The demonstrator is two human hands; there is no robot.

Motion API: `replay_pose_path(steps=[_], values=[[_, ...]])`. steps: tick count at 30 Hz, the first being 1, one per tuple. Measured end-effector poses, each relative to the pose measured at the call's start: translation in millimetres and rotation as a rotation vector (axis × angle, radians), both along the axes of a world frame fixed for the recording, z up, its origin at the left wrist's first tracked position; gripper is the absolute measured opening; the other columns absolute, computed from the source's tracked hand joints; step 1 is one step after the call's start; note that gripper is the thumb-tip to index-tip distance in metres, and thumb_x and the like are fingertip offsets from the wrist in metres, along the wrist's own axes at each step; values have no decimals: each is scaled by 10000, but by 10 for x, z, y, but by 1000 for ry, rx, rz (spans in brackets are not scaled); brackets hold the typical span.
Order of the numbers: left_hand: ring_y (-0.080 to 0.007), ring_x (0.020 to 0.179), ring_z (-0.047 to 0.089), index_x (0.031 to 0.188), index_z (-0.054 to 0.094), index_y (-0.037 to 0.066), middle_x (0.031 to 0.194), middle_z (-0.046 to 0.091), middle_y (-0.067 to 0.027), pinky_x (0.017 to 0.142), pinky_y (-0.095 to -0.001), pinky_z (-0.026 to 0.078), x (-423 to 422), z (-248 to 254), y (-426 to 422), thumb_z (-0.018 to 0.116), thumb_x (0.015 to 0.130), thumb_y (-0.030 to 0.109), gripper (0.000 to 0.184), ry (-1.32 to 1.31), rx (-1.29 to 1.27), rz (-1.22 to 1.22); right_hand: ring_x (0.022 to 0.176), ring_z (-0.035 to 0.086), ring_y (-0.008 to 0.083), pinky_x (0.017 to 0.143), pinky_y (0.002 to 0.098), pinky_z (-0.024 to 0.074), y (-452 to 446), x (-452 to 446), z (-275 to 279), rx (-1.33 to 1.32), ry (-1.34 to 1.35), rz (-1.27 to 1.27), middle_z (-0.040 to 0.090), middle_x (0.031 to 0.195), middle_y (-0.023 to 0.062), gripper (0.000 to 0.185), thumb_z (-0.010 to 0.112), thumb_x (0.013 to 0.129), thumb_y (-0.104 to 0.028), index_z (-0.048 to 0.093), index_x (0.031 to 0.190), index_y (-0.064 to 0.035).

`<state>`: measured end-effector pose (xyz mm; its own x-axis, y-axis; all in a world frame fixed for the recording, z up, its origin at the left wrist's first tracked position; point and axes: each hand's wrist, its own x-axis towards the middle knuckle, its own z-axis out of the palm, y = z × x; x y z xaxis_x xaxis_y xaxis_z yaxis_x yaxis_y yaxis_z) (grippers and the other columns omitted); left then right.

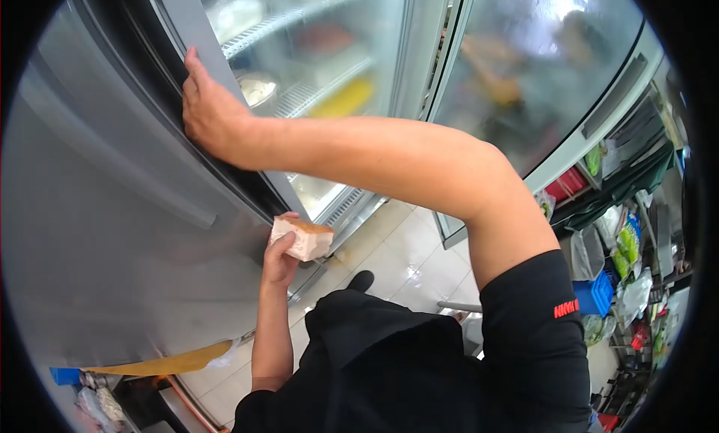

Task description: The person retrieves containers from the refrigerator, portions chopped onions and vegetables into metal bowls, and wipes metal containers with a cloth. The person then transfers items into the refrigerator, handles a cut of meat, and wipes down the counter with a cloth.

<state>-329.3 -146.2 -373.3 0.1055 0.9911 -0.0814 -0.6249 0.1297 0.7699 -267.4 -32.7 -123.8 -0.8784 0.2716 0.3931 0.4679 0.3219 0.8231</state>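
My left hand [278,262] is closed around a pale block of meat [305,238] with a brownish top layer, perhaps pork. It is held low, by the lower corner of the glass refrigerator door [247,96]. Reaching across from the right, my right arm ends with my right hand [213,122] at that door's grey frame. The fingers bend around the edge, and their tips are partly hidden. Behind the fogged glass are white wire shelves [299,96], a bowl [257,90] with pale contents and a yellow item [344,98].
A steel panel [112,208] fills the left side. Another glass door [539,66] swings out at the right. Shelves with bagged goods [628,242] and a blue bin [594,292] stand further right. Below are pale floor tiles [404,253].
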Motion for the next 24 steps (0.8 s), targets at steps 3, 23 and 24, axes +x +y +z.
replay_pose_path(steps=[3, 23, 24], values=[[-283, 1071, 573, 1310, 441, 105, 1166, 562, -117, 915, -390, 459, 76, 95, 5, 624, 812, 258, 552, -121, -34, 52, 1034, 568, 292, 949, 536, 329, -69, -174, 51, -48, -291, -202, 657, 1076, 86, 293, 542, 875, -234, 682, 1096, -102], [-372, 1094, 577, 1280, 491, 53, 1217, 570, -174, 848, -516, 509, 217, 186, 92, 537, 869, 330, 498, -574, -80, 314, 858, 550, 262, 558, 361, 439, 271, -127, 11, -132, -139, 122, 644, 865, 80, 189, 669, 726, -192, 721, 899, -136], [-372, 1094, 577, 1280, 491, 53, 1217, 570, -174, 848, -516, 509, 209, 190, 90, 537, 869, 330, 498, -576, -76, 328, 826, 531, 231, 491, 317, 393, 268, -127, 33, -112, -91, 148, 626, 819, 45, 143, 673, 715, -183, 714, 848, -153]])
